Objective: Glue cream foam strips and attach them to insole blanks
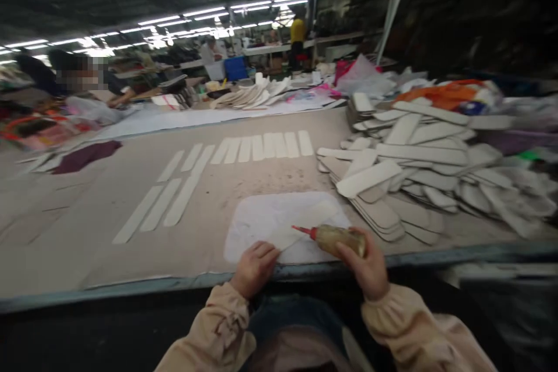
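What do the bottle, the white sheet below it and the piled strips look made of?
Bottle: probably translucent plastic, judging by its mottled amber body, with a red, likely plastic nozzle. White sheet: paper or plastic film; flat and smooth-looking, though blur hides its texture. Piled strips: matte, stiff-looking, possibly board; most lie unbent.

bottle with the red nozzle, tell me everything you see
The bottle looks like cloudy yellowish-brown plastic, with a narrow red nozzle. The right hand grips it near its base, nearly on its side, nozzle pointing left over the white sheet. Whether the tip touches the pale strip below is unclear.
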Available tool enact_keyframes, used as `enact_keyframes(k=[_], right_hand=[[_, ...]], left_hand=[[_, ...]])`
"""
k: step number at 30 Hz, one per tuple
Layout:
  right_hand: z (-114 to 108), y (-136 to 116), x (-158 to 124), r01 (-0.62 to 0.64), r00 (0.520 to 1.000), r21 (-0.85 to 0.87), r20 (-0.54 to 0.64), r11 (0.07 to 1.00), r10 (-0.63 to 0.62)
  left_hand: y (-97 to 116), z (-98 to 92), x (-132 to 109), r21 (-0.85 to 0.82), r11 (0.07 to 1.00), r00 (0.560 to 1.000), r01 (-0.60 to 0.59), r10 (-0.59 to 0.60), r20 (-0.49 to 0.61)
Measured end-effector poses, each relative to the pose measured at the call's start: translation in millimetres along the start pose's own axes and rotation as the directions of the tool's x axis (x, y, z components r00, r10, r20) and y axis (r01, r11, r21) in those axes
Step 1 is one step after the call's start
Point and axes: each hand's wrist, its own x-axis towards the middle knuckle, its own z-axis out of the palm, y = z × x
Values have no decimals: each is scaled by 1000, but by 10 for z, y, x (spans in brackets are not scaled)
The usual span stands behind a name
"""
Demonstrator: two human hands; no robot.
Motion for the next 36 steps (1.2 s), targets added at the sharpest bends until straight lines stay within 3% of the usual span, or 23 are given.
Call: enact_keyframes(k=[11,16,19,26,36], right_hand=[[368,-70,-122,74,984,-2,164,997,-73],[503,-118,-151,180,972,-142,175,973,-155],[523,-104,-146,172,975,-155,171,973,-145],[388,-36,-45,124,991,-216,71,968,-111],[-26,88,334,64,972,-310,-197,949,-130]], left_hand=[[7,19,26,-9,1000,999,-27,26,-27],[23,-2,50,-7,1000,1000,-22,22,-4],[21,-8,54,-12,1000,1000,-10,10,8],[1,0,58,-22,1000,1000,-11,11,-5],[-40,42,61,-35,998,998,-51,50,-41]])
